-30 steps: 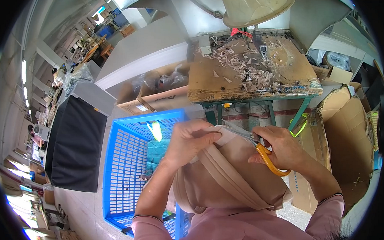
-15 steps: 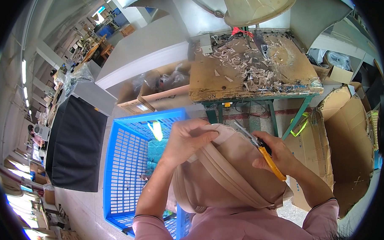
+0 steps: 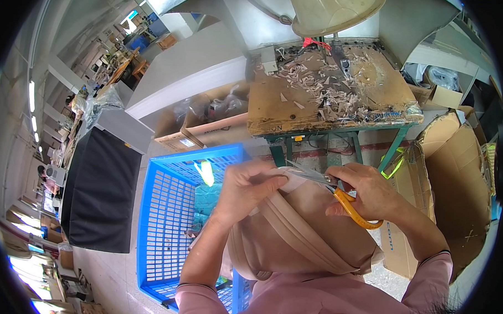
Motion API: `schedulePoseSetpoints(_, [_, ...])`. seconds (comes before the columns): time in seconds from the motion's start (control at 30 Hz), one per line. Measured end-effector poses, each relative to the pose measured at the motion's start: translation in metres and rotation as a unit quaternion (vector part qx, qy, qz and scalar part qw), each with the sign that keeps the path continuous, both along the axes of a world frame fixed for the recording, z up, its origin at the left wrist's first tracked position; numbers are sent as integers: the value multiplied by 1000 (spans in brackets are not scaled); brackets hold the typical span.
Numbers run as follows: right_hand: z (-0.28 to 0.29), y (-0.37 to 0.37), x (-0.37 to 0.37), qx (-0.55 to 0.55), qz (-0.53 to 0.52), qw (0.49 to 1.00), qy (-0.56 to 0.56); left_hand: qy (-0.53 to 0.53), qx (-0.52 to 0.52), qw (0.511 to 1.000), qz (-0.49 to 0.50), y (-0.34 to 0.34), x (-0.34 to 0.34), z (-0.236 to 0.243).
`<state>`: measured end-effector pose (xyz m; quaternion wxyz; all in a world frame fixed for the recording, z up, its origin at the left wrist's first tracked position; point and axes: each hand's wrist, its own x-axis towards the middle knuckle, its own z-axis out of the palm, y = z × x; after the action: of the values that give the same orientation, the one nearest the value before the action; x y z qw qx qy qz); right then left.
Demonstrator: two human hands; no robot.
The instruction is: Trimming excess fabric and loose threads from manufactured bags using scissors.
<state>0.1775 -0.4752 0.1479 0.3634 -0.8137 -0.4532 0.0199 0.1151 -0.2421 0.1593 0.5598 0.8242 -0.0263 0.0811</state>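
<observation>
My left hand pinches the upper edge of a tan, padded fabric piece, near a paler patch at that edge. Long piped strips curve across the piece, which lies over my front. My right hand grips scissors with yellow-orange and black handles. Their metal blades lie over the pale edge of the fabric, just right of my left thumb; whether they touch it is unclear.
A blue plastic crate stands left, open cardboard right. Ahead, a worn worktable holds scraps and a machine. Cartons sit beside it, a black-draped stand left. Distant workers line the left aisle.
Since half a second ago, my right hand and scissors have moved up, the blades tilting flatter and lower over the fabric edge. My left hand has stayed nearly in place.
</observation>
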Motion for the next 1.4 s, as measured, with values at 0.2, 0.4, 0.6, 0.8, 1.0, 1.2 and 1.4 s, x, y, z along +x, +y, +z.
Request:
schedulePoseSetpoints(0.2, [-7, 0, -2, 29, 6, 999, -35, 1, -1, 1000, 10, -3, -3, -1])
schedulePoseSetpoints(0.4, [-19, -3, -4, 83, 3, 996, 32, 16, -7, 1000, 15, -2, -5, 1])
schedulePoseSetpoints(0.6, [-36, -4, -15, 136, 13, 959, 250, 36, 17, 999, -4, 10, -5, 1])
schedulePoseSetpoints(0.8, [-50, -4, -33, 147, -62, 906, 393, 124, -113, 976, -141, 60, -8, -3])
schedulePoseSetpoints(1.0, [-47, 2, -39, 151, -77, 943, 285, 162, -141, 977, -6, 65, -26, -60])
schedulePoseSetpoints(1.2, [-32, -1, -37, 153, -55, 967, 198, 62, -176, 982, 36, 62, -31, -48])
schedulePoseSetpoints(1.4, [6, -7, -18, 83, -8, 994, 69, 17, -85, 994, 63, 54, -41, -19])
